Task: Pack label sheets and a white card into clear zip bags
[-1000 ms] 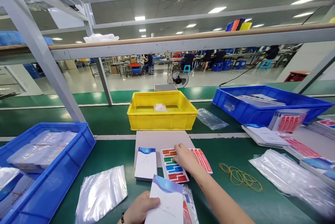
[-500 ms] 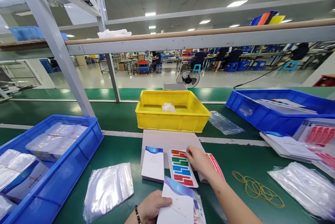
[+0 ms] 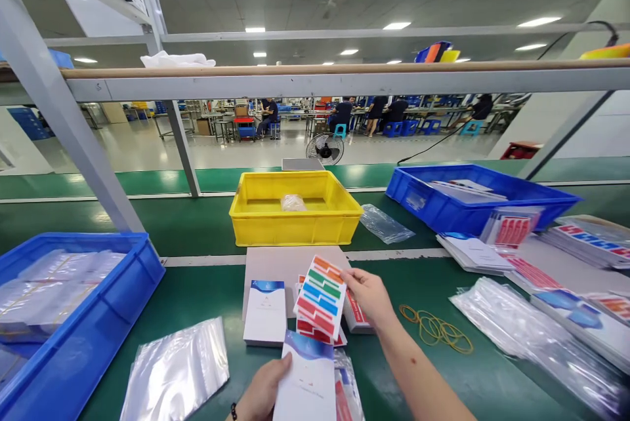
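Note:
My left hand (image 3: 263, 383) grips a white booklet (image 3: 308, 381) with a blue top band, thumb on its left edge. Pinched in the fingers of my right hand (image 3: 370, 296) is a sticker sheet (image 3: 321, 298) with orange, green, blue and red blocks. It tilts above a stack of similar sheets (image 3: 315, 333), just beyond the held booklet. Left of it lies a pile of white booklets (image 3: 264, 316); right of it, partly behind my right hand, sits a stack of red-printed sheets (image 3: 355, 315). A clear bag with red-printed contents (image 3: 347, 385) shows beside the held booklet.
A yellow bin (image 3: 295, 229) stands beyond the stacks. Blue bins stand left (image 3: 105, 316) and back right (image 3: 418, 201). Clear bags (image 3: 180, 368) lie left. Rubber bands (image 3: 436, 330), more plastic bags (image 3: 512, 319) and printed stacks (image 3: 581, 316) are at right.
My right hand has lifted a sticker sheet off its stack and tilted it. My left hand still holds the booklet. The view has turned to the right.

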{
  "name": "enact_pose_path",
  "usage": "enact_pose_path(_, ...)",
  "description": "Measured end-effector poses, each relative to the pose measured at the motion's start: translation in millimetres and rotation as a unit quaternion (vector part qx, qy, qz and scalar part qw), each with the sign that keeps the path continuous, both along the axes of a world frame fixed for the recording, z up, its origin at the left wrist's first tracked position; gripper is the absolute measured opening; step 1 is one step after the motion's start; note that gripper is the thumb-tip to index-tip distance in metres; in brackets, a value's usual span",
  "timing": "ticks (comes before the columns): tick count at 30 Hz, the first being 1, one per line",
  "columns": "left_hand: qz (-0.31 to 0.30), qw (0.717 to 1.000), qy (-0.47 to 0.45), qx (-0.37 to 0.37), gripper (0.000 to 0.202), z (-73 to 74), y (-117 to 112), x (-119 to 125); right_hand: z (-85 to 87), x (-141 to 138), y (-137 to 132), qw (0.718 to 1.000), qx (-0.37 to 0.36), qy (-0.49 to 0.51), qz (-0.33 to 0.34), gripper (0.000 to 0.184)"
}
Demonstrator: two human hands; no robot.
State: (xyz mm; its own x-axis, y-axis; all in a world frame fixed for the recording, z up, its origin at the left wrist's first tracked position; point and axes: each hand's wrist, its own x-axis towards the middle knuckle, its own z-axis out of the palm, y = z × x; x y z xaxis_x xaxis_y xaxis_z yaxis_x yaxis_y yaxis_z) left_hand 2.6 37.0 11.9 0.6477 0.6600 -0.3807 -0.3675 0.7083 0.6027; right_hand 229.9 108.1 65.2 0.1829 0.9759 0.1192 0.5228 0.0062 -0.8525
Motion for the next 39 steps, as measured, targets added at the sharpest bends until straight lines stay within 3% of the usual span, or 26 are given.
enact_pose_path(3, 0.021, 0.998, -0.042, -0.051, 0.053, 2.9, 0.4, 3.0, -8.3, -25.2, -28.5, 0.998, -0.026, -0.012, 0.060, 0.046)
enact_pose_path(6, 0.049, 0.995, 0.053, -0.063, 0.042, 5.5, 2.1, 2.8, -14.3, -41.7, -52.5, 0.993, -0.043, -0.070, 0.087, 0.034)
enact_pose_path(8, 0.054, 0.988, 0.125, -0.067, 0.035, 8.0, 3.8, 0.9, -13.9, -35.6, -57.9, 0.988, -0.045, -0.132, 0.060, 0.031)
enact_pose_path(11, 0.053, 0.980, 0.173, -0.078, 0.032, 10.7, 5.8, -2.5, -9.2, -4.7, -49.7, 0.968, -0.058, -0.243, -0.037, 0.031)
enact_pose_path(14, 0.045, 0.980, 0.180, -0.070, 0.031, 8.1, 6.3, -4.4, -4.9, 27.4, -34.2, 0.928, -0.107, -0.335, -0.125, 0.027)
enact_pose_path(18, 0.041, 0.977, 0.202, -0.052, 0.030, 6.3, 5.2, -3.4, -1.8, 42.5, -21.5, 0.895, -0.162, -0.392, -0.136, 0.032)
enact_pose_path(23, 0.038, 0.975, 0.212, -0.051, 0.026, 21.8, 3.9, 1.0, 1.8, 40.1, -18.0, 0.883, -0.187, -0.411, -0.131, 0.034)
enact_pose_path(26, 0.046, 0.974, 0.214, -0.056, 0.025, 25.9, 3.3, 3.1, 2.5, 40.3, -16.4, 0.884, -0.199, -0.401, -0.132, 0.035)
enact_pose_path(31, 0.051, 0.976, 0.204, -0.046, 0.028, 16.9, 2.2, 2.6, -1.5, 41.1, -12.5, 0.901, -0.199, -0.355, -0.149, 0.032)
enact_pose_path(35, 0.047, 0.982, 0.178, -0.040, 0.029, 14.2, 1.7, 0.6, -5.4, 50.6, -11.4, 0.928, -0.183, -0.276, -0.169, 0.012)
enact_pose_path(39, 0.055, 0.986, 0.146, -0.049, 0.029, 14.2, 1.6, 0.5, -4.2, 64.5, -19.1, 0.967, -0.139, -0.144, -0.158, 0.022)
